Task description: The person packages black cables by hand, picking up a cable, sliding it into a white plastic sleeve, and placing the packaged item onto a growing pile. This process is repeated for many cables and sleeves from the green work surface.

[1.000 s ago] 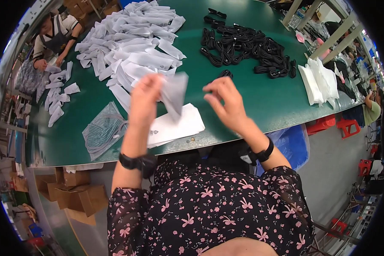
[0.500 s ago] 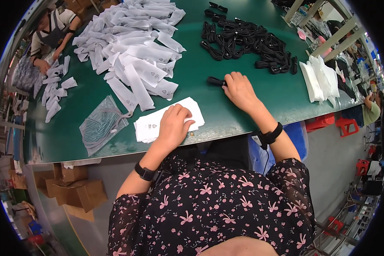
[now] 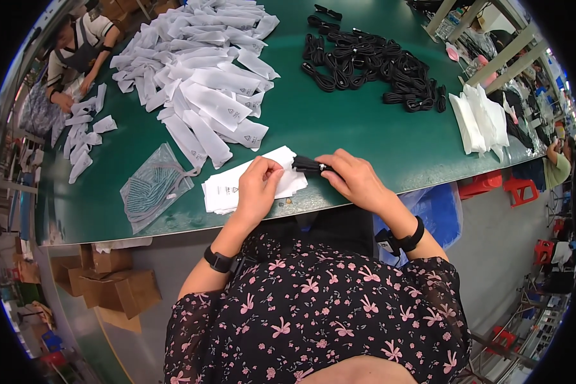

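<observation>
A coiled black cable (image 3: 308,165) is in my right hand (image 3: 354,177), its far end pointing left at the edge of a white sleeve bag. My left hand (image 3: 258,189) pinches that top bag at its right side, over a stack of flat white bags (image 3: 221,191) near the table's front edge. Whether the cable's tip is inside the bag or only against its mouth, I cannot tell. A large heap of filled white bags (image 3: 217,102) lies beyond my left hand. Farther right is a pile of coiled black cables (image 3: 390,67).
A clear bag with striped green contents (image 3: 153,189) lies left of the stack. White plastic packs (image 3: 477,121) rest at the table's right edge. At the far left, a co-worker's hands (image 3: 64,100) are beside smaller white packets (image 3: 79,137). A blue bin (image 3: 438,214) stands below the table edge.
My right hand has brought the cable left and nearer, to the stack of bags. My left hand has shifted slightly and now pinches the top bag's edge.
</observation>
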Action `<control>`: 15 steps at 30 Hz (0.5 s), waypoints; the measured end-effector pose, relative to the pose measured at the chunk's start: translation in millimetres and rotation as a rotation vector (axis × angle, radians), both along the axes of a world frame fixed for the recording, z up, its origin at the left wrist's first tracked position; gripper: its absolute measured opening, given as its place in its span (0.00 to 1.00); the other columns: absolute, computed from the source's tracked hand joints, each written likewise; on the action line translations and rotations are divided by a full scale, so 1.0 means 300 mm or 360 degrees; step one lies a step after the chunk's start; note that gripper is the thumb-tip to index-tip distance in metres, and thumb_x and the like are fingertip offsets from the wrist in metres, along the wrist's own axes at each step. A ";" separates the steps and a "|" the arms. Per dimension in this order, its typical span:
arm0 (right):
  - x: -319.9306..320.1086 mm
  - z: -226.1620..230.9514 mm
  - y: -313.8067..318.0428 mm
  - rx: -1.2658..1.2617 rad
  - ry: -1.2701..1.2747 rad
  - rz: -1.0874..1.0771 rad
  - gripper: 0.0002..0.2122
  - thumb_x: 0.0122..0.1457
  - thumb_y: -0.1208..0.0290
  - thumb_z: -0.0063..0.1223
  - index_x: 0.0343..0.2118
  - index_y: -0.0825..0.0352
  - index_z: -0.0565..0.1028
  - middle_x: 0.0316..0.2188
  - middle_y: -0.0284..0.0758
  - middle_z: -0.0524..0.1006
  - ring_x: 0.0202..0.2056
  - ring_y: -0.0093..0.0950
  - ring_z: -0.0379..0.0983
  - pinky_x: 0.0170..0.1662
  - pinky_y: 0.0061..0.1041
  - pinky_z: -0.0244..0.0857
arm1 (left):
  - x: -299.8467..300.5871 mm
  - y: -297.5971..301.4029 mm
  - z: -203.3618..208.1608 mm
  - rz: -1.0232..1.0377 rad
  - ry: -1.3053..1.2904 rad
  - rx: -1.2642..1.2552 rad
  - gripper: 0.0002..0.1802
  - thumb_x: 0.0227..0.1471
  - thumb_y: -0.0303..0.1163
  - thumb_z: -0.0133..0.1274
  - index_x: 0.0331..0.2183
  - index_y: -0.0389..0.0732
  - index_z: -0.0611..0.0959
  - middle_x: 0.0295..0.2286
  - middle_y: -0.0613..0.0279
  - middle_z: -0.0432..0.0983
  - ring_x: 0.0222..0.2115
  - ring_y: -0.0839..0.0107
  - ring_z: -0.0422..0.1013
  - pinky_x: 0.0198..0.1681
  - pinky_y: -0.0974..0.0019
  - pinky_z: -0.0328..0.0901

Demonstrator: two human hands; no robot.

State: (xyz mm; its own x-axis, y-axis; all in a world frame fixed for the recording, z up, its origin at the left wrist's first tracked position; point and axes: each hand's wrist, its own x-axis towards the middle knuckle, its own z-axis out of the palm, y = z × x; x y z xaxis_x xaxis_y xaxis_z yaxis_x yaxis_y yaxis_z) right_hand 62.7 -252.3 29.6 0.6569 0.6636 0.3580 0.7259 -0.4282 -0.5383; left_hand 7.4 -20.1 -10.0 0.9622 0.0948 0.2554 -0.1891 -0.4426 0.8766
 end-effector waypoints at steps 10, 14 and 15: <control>-0.001 -0.063 0.033 0.0256 0.0898 0.0009 0.11 0.56 0.75 0.57 0.43 0.68 0.75 0.33 0.34 0.72 0.28 0.27 0.70 0.34 0.23 0.65 | -0.006 -0.025 0.065 -0.0337 -0.0649 0.0503 0.04 0.48 0.20 0.55 0.28 0.35 0.76 0.31 0.56 0.71 0.34 0.60 0.68 0.36 0.64 0.64; 0.012 -0.051 0.059 0.0426 0.0341 0.0165 0.12 0.55 0.75 0.59 0.43 0.68 0.76 0.36 0.34 0.72 0.31 0.24 0.69 0.36 0.20 0.64 | 0.014 -0.007 0.090 -0.0205 -0.0569 0.0408 0.02 0.51 0.23 0.55 0.29 0.36 0.77 0.34 0.59 0.72 0.37 0.68 0.67 0.41 0.65 0.62; 0.015 -0.036 0.064 0.0474 0.0308 0.0228 0.12 0.55 0.75 0.59 0.43 0.68 0.76 0.38 0.34 0.71 0.33 0.24 0.69 0.37 0.20 0.64 | 0.018 -0.004 0.101 -0.0206 -0.0464 0.0268 0.03 0.52 0.24 0.55 0.29 0.36 0.77 0.34 0.60 0.72 0.37 0.69 0.67 0.41 0.67 0.61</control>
